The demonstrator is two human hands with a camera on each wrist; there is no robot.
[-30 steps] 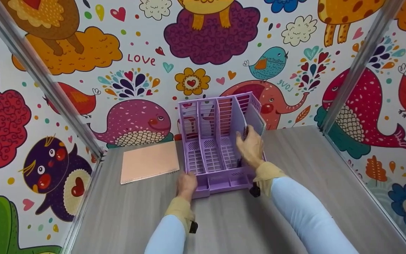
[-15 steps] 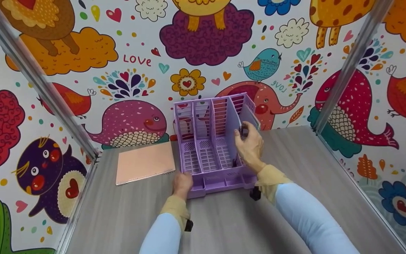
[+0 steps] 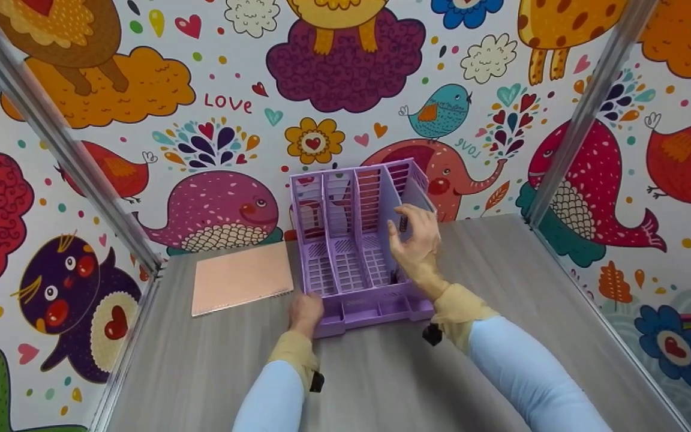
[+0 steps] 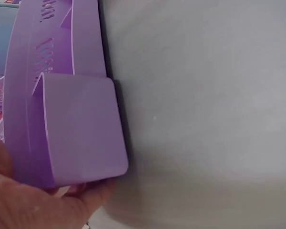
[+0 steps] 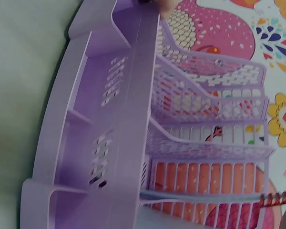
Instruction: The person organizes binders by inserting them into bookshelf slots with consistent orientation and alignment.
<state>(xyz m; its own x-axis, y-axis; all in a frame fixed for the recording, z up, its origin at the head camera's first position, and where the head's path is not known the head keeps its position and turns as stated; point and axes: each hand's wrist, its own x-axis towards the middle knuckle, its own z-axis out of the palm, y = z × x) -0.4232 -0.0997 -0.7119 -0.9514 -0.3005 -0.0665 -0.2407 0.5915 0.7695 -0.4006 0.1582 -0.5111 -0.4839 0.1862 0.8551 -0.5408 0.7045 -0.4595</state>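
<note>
A purple desktop file rack (image 3: 345, 240) with upright dividers and small front trays stands on the table. My left hand (image 3: 306, 312) grips its front left corner; in the left wrist view the thumb and fingers lie around the corner tray (image 4: 86, 129). A blue-grey spiral notebook (image 3: 388, 219) stands upright in the rightmost part of the rack. My right hand (image 3: 418, 240) is over that part, with thumb and fingers curved and a gap between them. The notebook's dark coil (image 3: 403, 224) shows in this gap. In the right wrist view the coil (image 5: 274, 199) sticks out near the frame's edge.
A peach spiral notebook (image 3: 242, 279) lies flat on the grey wood-look table (image 3: 375, 378), left of the rack. Behind is a wall (image 3: 375, 135) with cartoon animals. Metal posts (image 3: 588, 114) stand at the back corners.
My right hand's thumb and fingers have spread apart around the notebook's coil. The left hand keeps its grip on the rack. The whole head view has shifted slightly left.
</note>
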